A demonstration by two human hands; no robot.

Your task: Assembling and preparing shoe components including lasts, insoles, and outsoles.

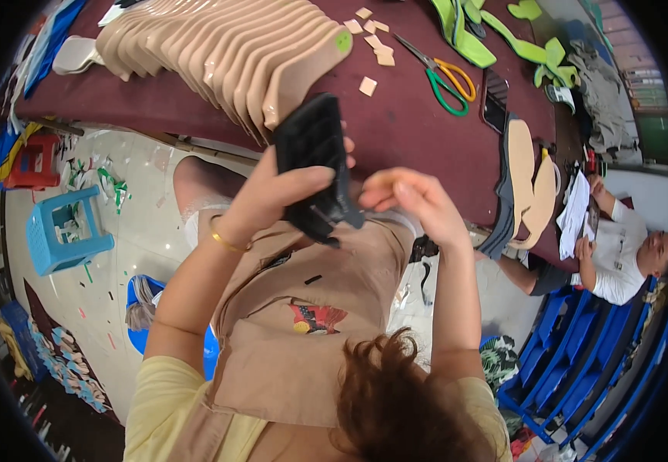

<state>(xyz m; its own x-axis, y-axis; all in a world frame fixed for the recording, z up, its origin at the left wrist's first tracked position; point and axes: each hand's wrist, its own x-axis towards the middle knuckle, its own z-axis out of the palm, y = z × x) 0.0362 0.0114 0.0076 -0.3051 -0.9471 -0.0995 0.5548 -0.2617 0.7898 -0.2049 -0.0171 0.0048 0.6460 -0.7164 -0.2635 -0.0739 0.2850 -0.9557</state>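
Two hands, frame centre: the left hand (271, 189) grips a black padded piece (308, 142); the right hand (422, 204), narrow and half-curled, is just beside its lower end, any pinch indiscernible. Steady left support probably serves fine right-finger work best. Long axis: near-vertical, broad end toward the frame's top, narrower end toward lower right. Upper left: beige foot-shaped pieces (299, 69) in a row.

Light-blue stool (46, 237), red stool (29, 171), blue rack (555, 376), co-worker in white (619, 269)
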